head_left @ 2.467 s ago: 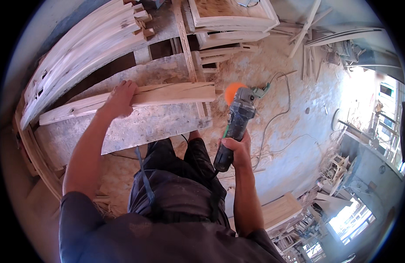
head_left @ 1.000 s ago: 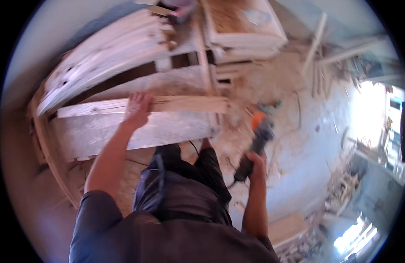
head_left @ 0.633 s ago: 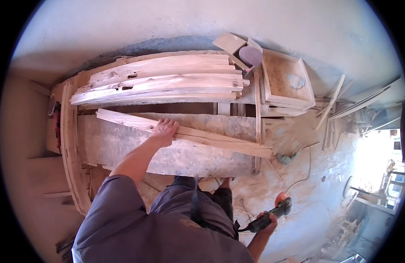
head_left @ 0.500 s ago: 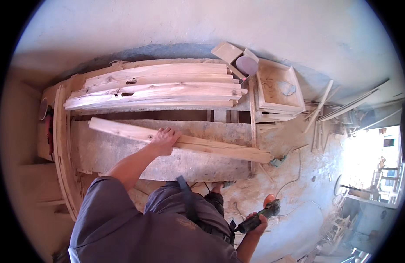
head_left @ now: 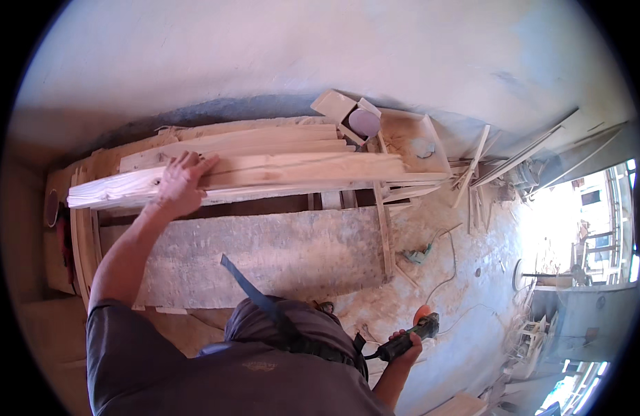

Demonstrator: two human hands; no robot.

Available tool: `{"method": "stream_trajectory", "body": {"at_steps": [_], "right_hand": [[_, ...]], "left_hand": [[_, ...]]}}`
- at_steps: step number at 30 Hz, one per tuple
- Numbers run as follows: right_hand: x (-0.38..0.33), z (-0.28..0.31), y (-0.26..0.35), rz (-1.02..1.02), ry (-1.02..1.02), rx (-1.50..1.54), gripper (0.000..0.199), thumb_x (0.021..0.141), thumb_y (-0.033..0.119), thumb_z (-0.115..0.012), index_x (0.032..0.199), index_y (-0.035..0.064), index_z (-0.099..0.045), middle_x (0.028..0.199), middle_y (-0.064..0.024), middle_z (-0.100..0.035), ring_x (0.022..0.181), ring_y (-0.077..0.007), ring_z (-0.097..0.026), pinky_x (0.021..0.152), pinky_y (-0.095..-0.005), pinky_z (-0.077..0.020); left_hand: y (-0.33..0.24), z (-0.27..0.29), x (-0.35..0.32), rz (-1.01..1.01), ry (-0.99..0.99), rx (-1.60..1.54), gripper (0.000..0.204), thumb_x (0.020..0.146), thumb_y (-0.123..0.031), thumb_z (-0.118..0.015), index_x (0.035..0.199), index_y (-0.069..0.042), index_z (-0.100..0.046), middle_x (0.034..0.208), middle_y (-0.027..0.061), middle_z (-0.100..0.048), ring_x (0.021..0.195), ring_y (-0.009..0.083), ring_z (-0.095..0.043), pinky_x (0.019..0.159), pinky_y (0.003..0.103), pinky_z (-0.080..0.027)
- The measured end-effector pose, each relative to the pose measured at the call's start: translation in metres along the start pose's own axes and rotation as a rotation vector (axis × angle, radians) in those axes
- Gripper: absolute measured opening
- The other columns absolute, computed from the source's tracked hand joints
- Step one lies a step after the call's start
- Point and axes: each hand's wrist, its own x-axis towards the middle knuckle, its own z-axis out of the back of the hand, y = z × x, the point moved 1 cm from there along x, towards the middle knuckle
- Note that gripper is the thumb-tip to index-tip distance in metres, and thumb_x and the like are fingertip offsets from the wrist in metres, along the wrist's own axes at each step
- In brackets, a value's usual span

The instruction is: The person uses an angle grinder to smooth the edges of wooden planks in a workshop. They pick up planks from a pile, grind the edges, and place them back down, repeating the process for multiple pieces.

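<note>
My left hand [head_left: 181, 186] grips a long pale wooden board [head_left: 299, 170] from above, fingers over its far edge. The board lies lengthwise over or against the stack of similar boards [head_left: 243, 137] at the back of the bench; whether it rests on them or is held just above, I cannot tell. Low on the right, clear of the bench, my right hand [head_left: 407, 347] is wrapped round a dark green angle grinder [head_left: 403, 342] with an orange round pad [head_left: 422, 314]. A cord leaves the grinder's rear end.
The worn workbench top [head_left: 264, 253] has a gap behind it. An opened cardboard box with a round purple disc [head_left: 363, 123] stands at the back, by a wooden tray [head_left: 436, 142]. A red power tool [head_left: 65, 246] lies left. Cords [head_left: 453, 260] and scrap wood [head_left: 472, 166] lie right.
My left hand has carried the board from the front bench top back to the stack, away from me and leftward. The grinder stays in my right hand. The view has shifted slightly.
</note>
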Motion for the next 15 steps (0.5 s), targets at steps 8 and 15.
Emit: {"method": "stream_trajectory", "body": {"at_steps": [8, 15], "right_hand": [[-0.017, -0.005, -0.009, -0.012, -0.088, -0.009, 0.044, 0.079, 0.028, -0.066, 0.113, 0.0013, -0.057, 0.086, -0.0131, -0.064, 0.072, -0.0314, -0.065, 0.069, -0.0461, -0.0572], [-0.029, -0.003, -0.003, 0.023, -0.101, -0.033, 0.046, 0.079, 0.032, -0.068, 0.103, -0.0064, -0.059, 0.084, -0.0162, -0.064, 0.072, -0.0335, -0.065, 0.07, -0.0438, -0.0572]], "left_hand": [[0.086, -0.023, 0.056, 0.052, 0.026, 0.073, 0.084, 0.067, -0.006, -0.08, 0.147, -0.02, -0.058, 0.115, 0.0104, -0.061, 0.123, 0.0315, -0.055, 0.108, 0.047, -0.044], [0.118, -0.068, 0.081, 0.217, 0.38, -0.048, 0.087, 0.073, -0.02, -0.086, 0.154, -0.021, -0.051, 0.137, 0.0159, -0.059, 0.136, 0.035, -0.051, 0.114, 0.049, -0.04]]}}
